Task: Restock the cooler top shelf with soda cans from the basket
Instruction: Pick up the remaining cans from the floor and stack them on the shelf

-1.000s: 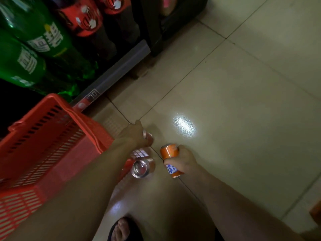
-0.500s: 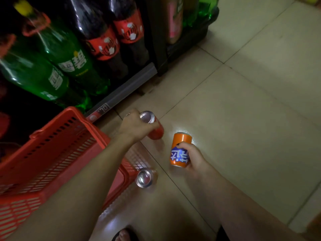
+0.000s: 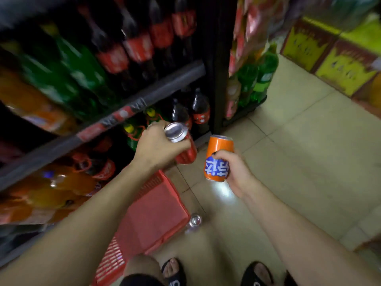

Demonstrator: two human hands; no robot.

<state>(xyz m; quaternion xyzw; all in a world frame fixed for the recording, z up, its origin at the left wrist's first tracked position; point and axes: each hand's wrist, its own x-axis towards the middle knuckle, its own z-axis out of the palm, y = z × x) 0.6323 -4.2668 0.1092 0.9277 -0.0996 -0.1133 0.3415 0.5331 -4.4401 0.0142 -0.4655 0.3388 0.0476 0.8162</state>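
Over on the left, shelves of big green, dark and orange bottles (image 3: 86,75) run past in a blur, their labels unreadable. Below them the red basket (image 3: 156,215) sits on the floor by the person's feet, with one silver-topped can (image 3: 194,220) lying on the tiles just beside its corner.

The left hand (image 3: 158,149) is wrapped around a red can (image 3: 182,145), tilted so its silver end faces up toward us. Just beside it, not touching, the right hand (image 3: 233,172) grips an orange can (image 3: 218,158) around the lower half of its body, the can leaning a little.

These look like full, sealed cans: fairly weighty for their size, stiff-walled, smooth enough to slip if damp, and likely to dent or fizz if dropped on tile. A grip around the middle of the body, as both hands have now, seems the safest hold.

The cooler's top shelf is nowhere in sight, so where the cans must go can't be judged from here. The basket's inside is hidden behind the left forearm, and I can't tell whether more cans remain in it.
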